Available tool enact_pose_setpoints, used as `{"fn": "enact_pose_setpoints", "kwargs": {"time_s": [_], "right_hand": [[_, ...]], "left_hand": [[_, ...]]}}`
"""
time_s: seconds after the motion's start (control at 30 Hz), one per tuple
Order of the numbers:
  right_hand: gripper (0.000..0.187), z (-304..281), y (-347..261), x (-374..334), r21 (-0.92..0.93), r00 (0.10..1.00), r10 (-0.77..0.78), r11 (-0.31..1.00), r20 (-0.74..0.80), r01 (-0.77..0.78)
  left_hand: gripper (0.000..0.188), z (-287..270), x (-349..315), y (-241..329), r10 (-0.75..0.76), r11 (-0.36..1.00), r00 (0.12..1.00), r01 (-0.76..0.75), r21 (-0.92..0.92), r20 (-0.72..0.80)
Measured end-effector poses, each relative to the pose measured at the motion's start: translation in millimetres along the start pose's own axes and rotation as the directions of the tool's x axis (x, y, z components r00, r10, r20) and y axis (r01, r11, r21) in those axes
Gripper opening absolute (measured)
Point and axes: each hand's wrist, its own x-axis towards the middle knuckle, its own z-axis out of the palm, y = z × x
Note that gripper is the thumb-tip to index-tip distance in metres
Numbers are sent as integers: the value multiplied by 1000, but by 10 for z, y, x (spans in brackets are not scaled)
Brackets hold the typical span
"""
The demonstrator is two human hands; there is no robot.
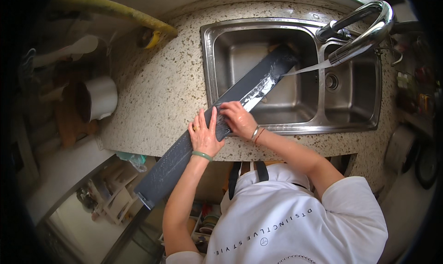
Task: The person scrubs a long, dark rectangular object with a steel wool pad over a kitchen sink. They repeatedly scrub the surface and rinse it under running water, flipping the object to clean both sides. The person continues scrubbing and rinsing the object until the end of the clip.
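A long, narrow dark grey panel (167, 164) lies slantwise across the sink's near left rim. Its far end sits in the large bowl, wet and shiny, and its near end juts out past the counter edge. My left hand (205, 137) rests on the panel with fingers stretched out and spread, a ring and a green bangle on it. Just right of it, my right hand (240, 119) is closed, its curled fingers against the panel. Whatever those fingers may hold is hidden. Water from the chrome faucet (364, 40) runs onto the panel's far end.
The steel double sink (210, 70) is set in a speckled counter (157, 97). To the left are a white pot (101, 97) and a yellow tube-like thing (120, 10). A crumpled clear bag (134, 160) hangs at the counter's front edge. Dark round cookware (425, 164) stands far right.
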Motion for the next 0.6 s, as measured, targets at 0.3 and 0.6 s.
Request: {"fn": "enact_pose_setpoints", "kwargs": {"time_s": [0.3,0.6], "right_hand": [[24,-853,1652,90,-212,813,209,903,-544,-375],[44,-452,1445,334,-380,939,128,890,-319,-251]], "left_hand": [[125,-277,-163,-75,71,941,990,-25,339,-122],[128,-469,-334,-193,-52,964,998,43,262,30]]}}
